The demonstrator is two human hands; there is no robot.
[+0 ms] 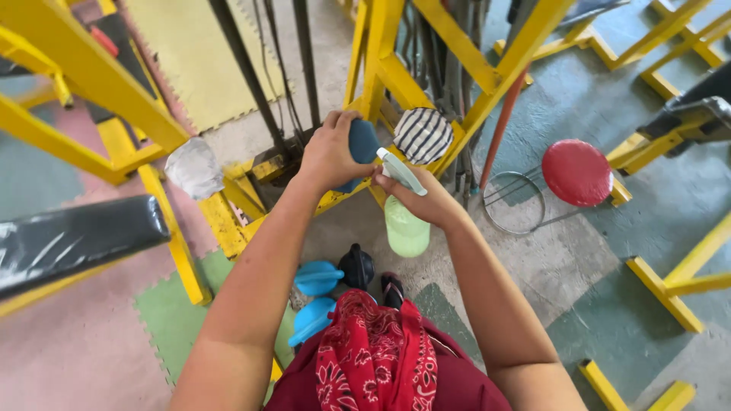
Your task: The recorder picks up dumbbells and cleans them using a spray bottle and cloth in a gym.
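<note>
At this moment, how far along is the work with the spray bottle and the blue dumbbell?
Done: nothing shows as finished; no wet or wiped surface can be told. In hand: the left hand grips a blue dumbbell, and the right hand holds a green spray bottle with its nozzle beside the dumbbell. Left: two more blue dumbbells and a black kettlebell sit on the floor below, untouched.

Your head camera records bright, even daylight with soft, faint shadows on the concrete floor. A white sheen glares off the black padded bench. Wide-angle distortion bends the yellow frame near the edges; focus stays sharp throughout.
</note>
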